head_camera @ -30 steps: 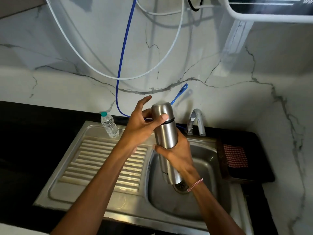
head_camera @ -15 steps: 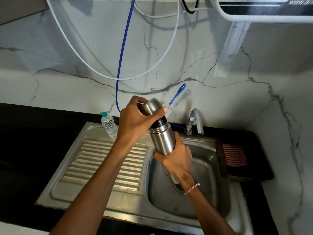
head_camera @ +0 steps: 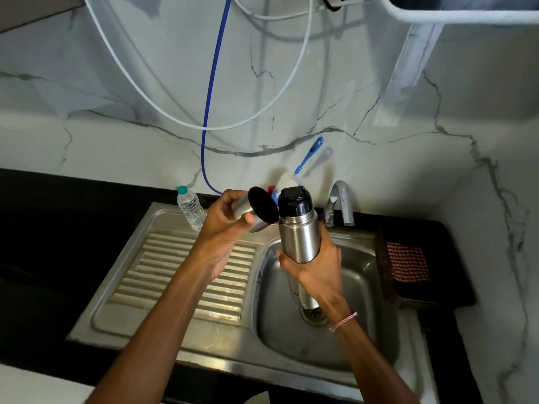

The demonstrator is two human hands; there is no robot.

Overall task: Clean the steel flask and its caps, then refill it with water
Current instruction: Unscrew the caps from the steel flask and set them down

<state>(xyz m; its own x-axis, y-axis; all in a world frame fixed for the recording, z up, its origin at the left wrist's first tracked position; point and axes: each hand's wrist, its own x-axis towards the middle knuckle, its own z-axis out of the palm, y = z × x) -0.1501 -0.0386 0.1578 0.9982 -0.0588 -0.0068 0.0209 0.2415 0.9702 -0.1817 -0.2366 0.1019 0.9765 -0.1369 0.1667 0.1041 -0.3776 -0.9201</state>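
right hand [head_camera: 316,269] grips flask [head_camera: 299,237] | left hand [head_camera: 224,225] clamps outer cap [head_camera: 256,209], beside flask

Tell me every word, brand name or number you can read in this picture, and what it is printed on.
Nothing can be read for certain.
Steel flask: dark lettering low on its body beside the right hand, mostly hidden and too blurred to read.
Plastic water bottle: no legible label.
Outer cap in the left hand and black inner cap: no markings visible.
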